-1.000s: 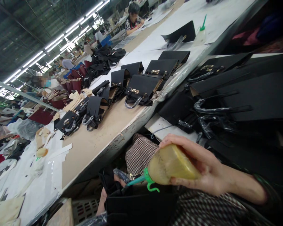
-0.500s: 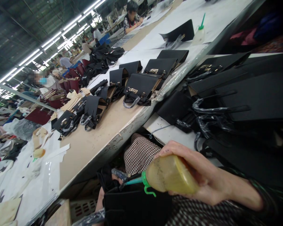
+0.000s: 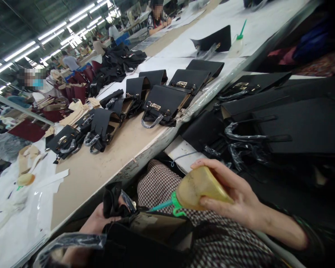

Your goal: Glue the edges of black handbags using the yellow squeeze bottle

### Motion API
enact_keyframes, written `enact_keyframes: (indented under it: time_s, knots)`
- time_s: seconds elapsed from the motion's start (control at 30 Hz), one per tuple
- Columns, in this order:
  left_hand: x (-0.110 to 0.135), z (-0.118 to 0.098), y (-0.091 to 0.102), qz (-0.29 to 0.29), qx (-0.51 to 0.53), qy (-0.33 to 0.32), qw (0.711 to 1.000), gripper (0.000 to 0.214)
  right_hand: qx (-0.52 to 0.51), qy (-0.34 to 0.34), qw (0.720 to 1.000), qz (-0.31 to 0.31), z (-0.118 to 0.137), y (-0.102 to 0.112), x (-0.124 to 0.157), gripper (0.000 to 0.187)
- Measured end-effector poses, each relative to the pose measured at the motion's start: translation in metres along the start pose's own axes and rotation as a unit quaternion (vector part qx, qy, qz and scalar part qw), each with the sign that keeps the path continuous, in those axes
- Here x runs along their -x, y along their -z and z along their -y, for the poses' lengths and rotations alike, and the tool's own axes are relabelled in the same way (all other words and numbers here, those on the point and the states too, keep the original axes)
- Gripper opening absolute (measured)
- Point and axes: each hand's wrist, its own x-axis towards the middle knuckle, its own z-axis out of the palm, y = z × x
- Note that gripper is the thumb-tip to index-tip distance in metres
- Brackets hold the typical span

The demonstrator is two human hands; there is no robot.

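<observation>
My right hand is closed round a yellowish glue bottle with a green nozzle. The nozzle tip points left at the open top of a black handbag resting on my lap. My left hand grips the bag's black strap or flap at its left edge; a plastic-wrapped handle shows below it. My checked trousers are visible behind the bag.
A long worktable runs away from me with several black handbags in a row. More black bags are stacked at my right. Another glue bottle stands farther up. Other people work at the far end.
The bag on my lap has tilted open and come closer, my left hand has shifted left and into fuller view. The bottle has stayed pointed at the bag.
</observation>
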Motion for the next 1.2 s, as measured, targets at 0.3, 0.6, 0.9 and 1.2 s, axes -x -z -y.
enact_keyframes:
  time_s: [0.3, 0.6, 0.9, 1.2]
  knots:
    - [-0.071, 0.020, -0.005, 0.046, -0.059, 0.037, 0.997, 0.014, 0.062, -0.070, 0.993, 0.072, -0.047, 0.006, -0.018, 0.055]
    - [-0.081, 0.036, 0.001, 0.046, -0.089, 0.034, 0.994, 0.021, 0.133, 0.044, 0.977, 0.160, -0.075, -0.020, -0.049, 0.062]
    - [-0.081, 0.040, 0.002, 0.063, -0.078, 0.057, 0.993, 0.033, 0.167, 0.097, 0.961, 0.198, -0.077, -0.023, -0.052, 0.057]
    - [-0.081, 0.038, -0.002, 0.066, -0.082, 0.056, 0.993, 0.023, 0.174, 0.046, 0.949, 0.257, -0.069, -0.012, -0.041, 0.052]
